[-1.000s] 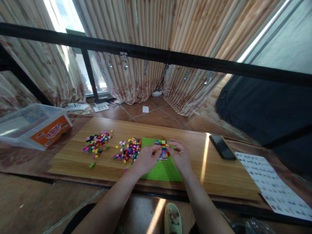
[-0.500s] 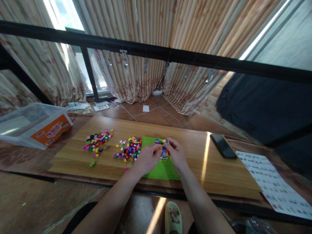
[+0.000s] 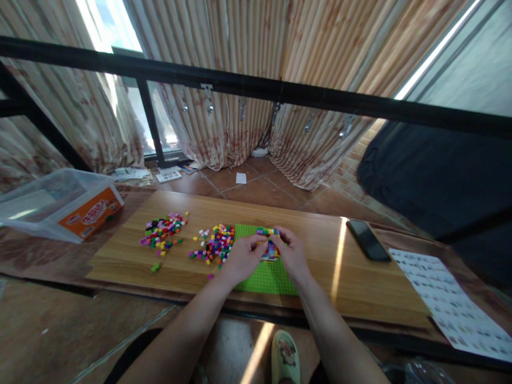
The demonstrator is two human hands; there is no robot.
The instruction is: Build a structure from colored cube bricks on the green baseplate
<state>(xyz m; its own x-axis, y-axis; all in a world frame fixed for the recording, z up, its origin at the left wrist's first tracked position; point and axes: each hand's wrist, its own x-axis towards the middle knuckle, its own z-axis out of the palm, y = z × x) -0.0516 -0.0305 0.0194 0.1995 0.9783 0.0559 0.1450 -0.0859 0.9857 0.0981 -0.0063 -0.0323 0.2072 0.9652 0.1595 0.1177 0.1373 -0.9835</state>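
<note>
A green studded baseplate (image 3: 266, 282) lies on the wooden board, with a multicoloured build of small building bricks (image 3: 270, 253) near its upper middle. My left hand (image 3: 248, 257) reaches in from the left, thumb and fingertips pinched together at the build's left side. A small yellowish building brick seems to be at those fingertips, partly hidden. On the other side, my right hand (image 3: 294, 255) is curled with its thumb and forefinger closed on the build's right edge. A row of bricks (image 3: 267, 232) shows above the fingertips. My fingers cover part of the build.
Left of the baseplate lie two piles of loose bricks, a nearer pile (image 3: 219, 242) and a farther pile (image 3: 166, 230). A clear plastic box (image 3: 48, 218) stands far left. To the right are a phone (image 3: 368, 241) and a printed sheet (image 3: 448, 298). A black rail (image 3: 256, 85) crosses beyond the board.
Both hands stay at the build with only slight finger movement. The whole view has shifted a little, so things appear slightly farther right.
</note>
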